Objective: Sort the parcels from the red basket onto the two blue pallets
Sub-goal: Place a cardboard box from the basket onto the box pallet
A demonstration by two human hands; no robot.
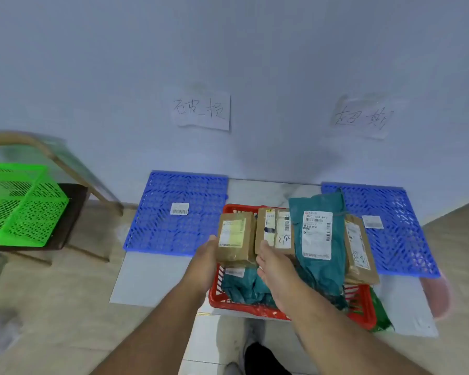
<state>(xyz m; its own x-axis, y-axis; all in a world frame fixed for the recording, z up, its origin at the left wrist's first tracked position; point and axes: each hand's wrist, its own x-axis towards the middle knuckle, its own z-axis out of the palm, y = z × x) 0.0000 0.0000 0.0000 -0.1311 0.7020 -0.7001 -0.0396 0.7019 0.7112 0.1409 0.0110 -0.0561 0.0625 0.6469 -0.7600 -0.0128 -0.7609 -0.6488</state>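
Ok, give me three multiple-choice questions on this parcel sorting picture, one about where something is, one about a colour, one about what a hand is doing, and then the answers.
1. Where does the red basket stand?
A. on the left blue pallet
B. between the two blue pallets
C. on the chair

2. What colour is the large soft parcel standing in the basket?
A. teal
B. yellow
C. white

3. What is the left hand doing?
A. hanging idle
B. holding a brown box
C. pressing on the wall

Answers:
1 B, the basket sits on the floor with the right blue pallet on its other side.
2 A, its wrapping is teal under a white label.
3 B, its fingers are against the box's left side, lifting it above the basket.
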